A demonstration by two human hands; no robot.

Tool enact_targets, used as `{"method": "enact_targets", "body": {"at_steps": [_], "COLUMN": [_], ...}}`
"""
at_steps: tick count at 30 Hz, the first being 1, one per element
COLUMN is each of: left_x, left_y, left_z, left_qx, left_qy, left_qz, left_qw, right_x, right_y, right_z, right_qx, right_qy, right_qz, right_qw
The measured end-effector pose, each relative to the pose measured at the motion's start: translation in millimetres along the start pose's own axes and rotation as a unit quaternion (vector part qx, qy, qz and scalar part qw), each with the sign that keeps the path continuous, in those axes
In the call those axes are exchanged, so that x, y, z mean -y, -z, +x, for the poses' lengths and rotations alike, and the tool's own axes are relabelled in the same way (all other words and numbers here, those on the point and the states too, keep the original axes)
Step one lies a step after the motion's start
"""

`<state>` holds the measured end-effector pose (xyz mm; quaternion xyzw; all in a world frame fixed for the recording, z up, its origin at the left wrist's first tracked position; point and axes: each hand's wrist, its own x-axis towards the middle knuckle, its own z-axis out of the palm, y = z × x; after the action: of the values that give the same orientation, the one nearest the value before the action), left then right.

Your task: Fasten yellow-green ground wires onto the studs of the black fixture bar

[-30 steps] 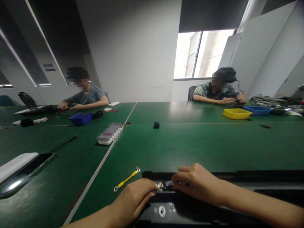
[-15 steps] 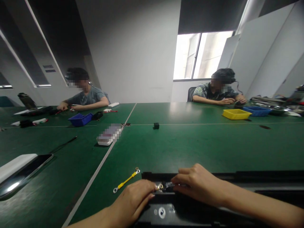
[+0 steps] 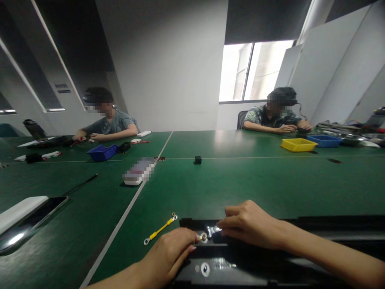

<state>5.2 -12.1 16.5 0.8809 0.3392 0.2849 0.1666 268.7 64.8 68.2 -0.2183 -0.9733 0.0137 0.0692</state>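
A black metal frame [image 3: 216, 253] lies along the table's front edge. At its left end my left hand [image 3: 173, 249] pinches a yellow wire with a ring terminal [image 3: 204, 236], most of it hidden under the fingers. A brass-coloured nut appears to sit at the ring. My right hand [image 3: 251, 221] is closed on a small silver wrench [image 3: 214, 230]; only its bright head shows, just right of the ring and apart from it. Left of the frame, a second yellow wire [image 3: 161, 229] with ring terminals at both ends rests on the table, a small nut beside its upper end.
On the green table [image 3: 240, 184] stand a small black cube [image 3: 197, 160], a white device [image 3: 138, 171], a phone [image 3: 36, 222], a blue bin [image 3: 102, 152] and a yellow bin [image 3: 298, 145]. Two people sit at the far side, working with their hands.
My right hand has risen slightly, and the wrench head has tilted and come away from the nut at the ring. My left hand stays in place.
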Motion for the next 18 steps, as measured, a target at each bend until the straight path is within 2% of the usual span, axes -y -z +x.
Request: {"method": "enact_targets", "body": {"at_steps": [6,11,18], "left_x": [0.3,2.2,3.3], "left_y": [-1.0,-1.0,-2.4], "left_z": [0.2,-0.2,-0.2], "left_qx": [-0.006,0.003,-0.001], "left_qy": [0.000,-0.003,-0.008], "left_qz": [0.003,-0.004,-0.012], "left_qw": [1.000,1.000,1.000], "right_x": [-3.1,-4.6,-3.8], "right_y": [-1.8,3.6,5.6], "right_z": [0.9,2.9,3.1], "right_qx": [-0.016,-0.004,0.005], "right_qy": [0.016,0.047,0.055], "right_qz": [-0.009,-0.033,-0.035], "right_qw": [1.000,0.998,0.998]}}
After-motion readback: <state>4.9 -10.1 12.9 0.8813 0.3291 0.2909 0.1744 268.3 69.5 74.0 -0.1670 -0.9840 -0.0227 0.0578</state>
